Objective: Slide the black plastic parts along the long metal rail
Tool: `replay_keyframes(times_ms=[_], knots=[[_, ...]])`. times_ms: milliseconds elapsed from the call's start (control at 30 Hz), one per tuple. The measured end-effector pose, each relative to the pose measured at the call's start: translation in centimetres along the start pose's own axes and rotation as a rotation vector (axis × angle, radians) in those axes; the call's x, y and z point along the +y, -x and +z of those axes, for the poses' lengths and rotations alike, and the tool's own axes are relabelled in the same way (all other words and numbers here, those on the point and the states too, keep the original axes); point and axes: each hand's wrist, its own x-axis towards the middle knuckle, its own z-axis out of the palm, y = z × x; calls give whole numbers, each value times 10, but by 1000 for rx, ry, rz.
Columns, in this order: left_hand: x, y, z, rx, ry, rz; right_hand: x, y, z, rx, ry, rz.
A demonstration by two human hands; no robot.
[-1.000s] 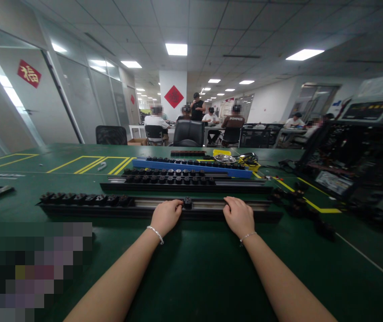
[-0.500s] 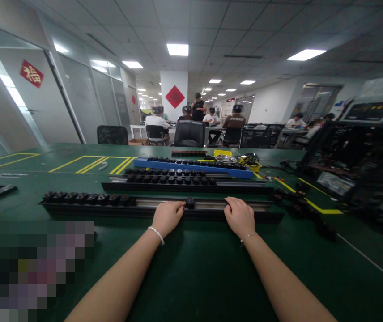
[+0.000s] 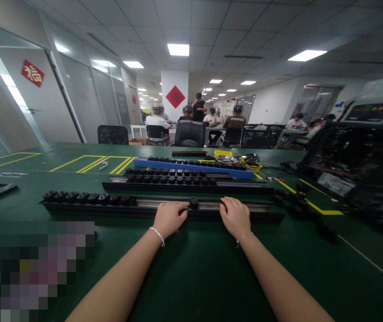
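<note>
A long black channel rail lies across the table in front of me. Inside it sits a single small black block, apparently a socket module. My left hand reaches over the rail with its fingers stretched out, fingertips against the left side of that module. To the module's right, my right hand rests over the rail, fingers extended and a gap between it and the module. A row of similar black modules fills the rail's left end. The undersides of my fingers are hidden.
Behind lie another black rail with modules and a blue rail. Loose black parts are heaped at the right, beside a large open machine frame. A yellow tray stands farther back. People sit at distant tables.
The single module has slid a little to the right along the rail, with my left hand following it. My right hand has shifted slightly left, toward the module.
</note>
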Motion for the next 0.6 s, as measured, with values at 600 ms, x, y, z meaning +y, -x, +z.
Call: replay_keyframes(times_ms=[600], knots=[[1,2,7,-21,-89,52,-45,-1,6,-96,-126,-81]])
